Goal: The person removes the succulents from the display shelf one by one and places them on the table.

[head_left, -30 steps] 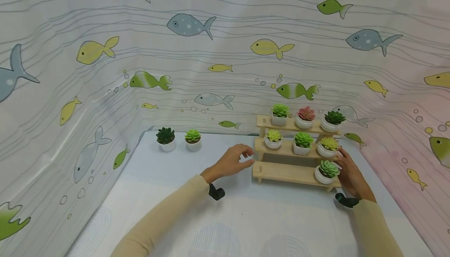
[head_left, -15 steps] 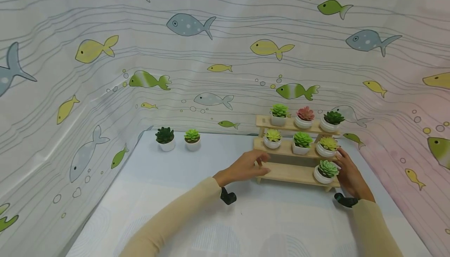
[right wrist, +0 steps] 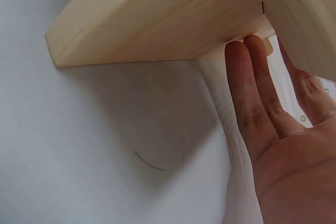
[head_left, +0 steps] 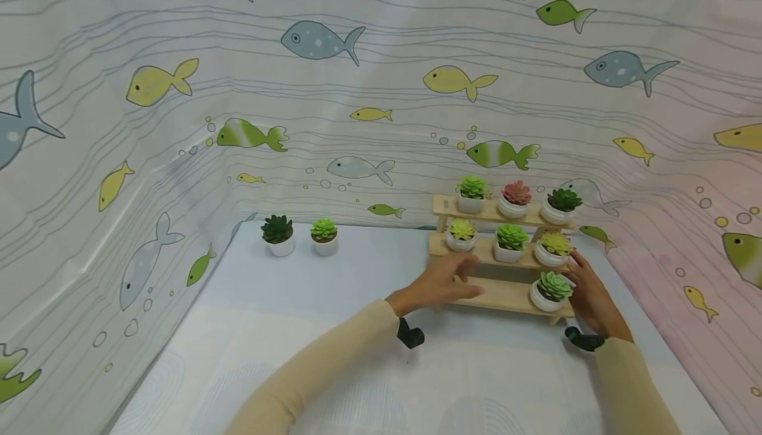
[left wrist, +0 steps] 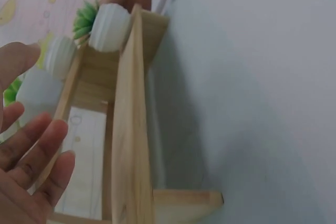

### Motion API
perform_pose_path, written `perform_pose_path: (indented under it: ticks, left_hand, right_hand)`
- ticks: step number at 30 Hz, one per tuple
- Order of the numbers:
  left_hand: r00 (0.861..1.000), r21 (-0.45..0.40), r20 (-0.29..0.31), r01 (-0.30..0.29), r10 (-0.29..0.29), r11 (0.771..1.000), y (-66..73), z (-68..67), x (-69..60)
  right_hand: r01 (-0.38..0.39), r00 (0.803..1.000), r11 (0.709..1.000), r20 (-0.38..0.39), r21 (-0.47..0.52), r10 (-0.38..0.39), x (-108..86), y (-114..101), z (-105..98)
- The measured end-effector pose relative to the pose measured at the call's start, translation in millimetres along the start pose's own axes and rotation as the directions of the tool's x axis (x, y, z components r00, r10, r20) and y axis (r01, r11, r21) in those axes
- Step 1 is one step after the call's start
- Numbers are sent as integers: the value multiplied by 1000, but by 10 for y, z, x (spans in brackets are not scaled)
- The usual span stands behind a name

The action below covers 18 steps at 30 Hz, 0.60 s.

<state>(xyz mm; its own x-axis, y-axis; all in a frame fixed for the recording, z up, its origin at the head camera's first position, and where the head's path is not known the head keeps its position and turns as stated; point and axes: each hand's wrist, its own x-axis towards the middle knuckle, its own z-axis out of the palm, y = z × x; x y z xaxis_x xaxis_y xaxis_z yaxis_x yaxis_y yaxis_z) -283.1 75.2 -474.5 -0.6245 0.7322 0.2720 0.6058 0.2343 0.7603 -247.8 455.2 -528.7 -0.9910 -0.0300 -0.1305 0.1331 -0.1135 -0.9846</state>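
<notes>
Wooden three-tier stand (head_left: 500,294): straight fingers of my right hand (head_left: 594,297) touch its right end; I'd brace there, my empty, spread left hand (head_left: 442,283) avoiding the near succulent (head_left: 551,291).

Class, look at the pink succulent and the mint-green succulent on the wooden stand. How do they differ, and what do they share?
Colour: the pink succulent is rosy, while the mint-green succulent is pale green.
Place: the pink succulent stands mid-way along the top shelf; the mint-green succulent stands at the right end of the bottom shelf.
Nearness: the right hand is beside the mint-green succulent, well below the pink succulent.
Shared: both stand upright in white pots.
</notes>
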Motion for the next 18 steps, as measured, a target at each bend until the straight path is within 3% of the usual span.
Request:
perform_pose_path:
  ticks: [9,18]
  left_hand:
    - [999,34,15,-41,41,999,50,230,165]
    - [999,33,28,25,-26,999,126,389,273]
  right_hand:
    - [27,999,1000,45,3,-28,-28,10,-13]
    - [28,999,1000,42,3,-28,-36,20,-13]
